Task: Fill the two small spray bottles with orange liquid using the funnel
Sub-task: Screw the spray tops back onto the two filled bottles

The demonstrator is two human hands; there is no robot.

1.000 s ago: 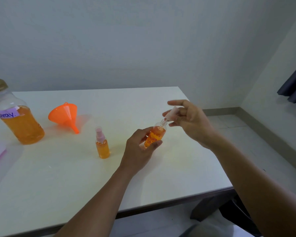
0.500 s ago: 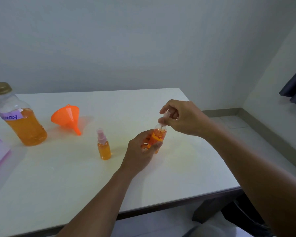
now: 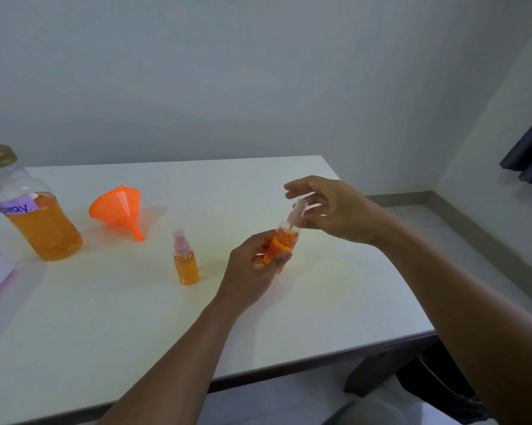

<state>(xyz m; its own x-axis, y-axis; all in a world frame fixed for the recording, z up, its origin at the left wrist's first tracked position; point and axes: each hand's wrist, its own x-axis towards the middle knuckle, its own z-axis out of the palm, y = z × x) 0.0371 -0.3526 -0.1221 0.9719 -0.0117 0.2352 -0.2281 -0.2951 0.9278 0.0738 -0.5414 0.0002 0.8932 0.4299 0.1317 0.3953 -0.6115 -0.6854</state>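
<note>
Spray bottle (image 3: 282, 245) held just over white table (image 3: 335, 302); bare pale walls (image 3: 258, 72), dark curtain (image 3: 531, 157) at R.
L hand (image 3: 252, 271) grips it; R hand (image 3: 335, 210) fingers loose at pump cap (image 3: 297, 210), pinch unclear.

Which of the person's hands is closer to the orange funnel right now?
Left. The left hand, holding a small spray bottle, is right of the funnel; the right hand, pinching the pump cap, is farther right.
</note>
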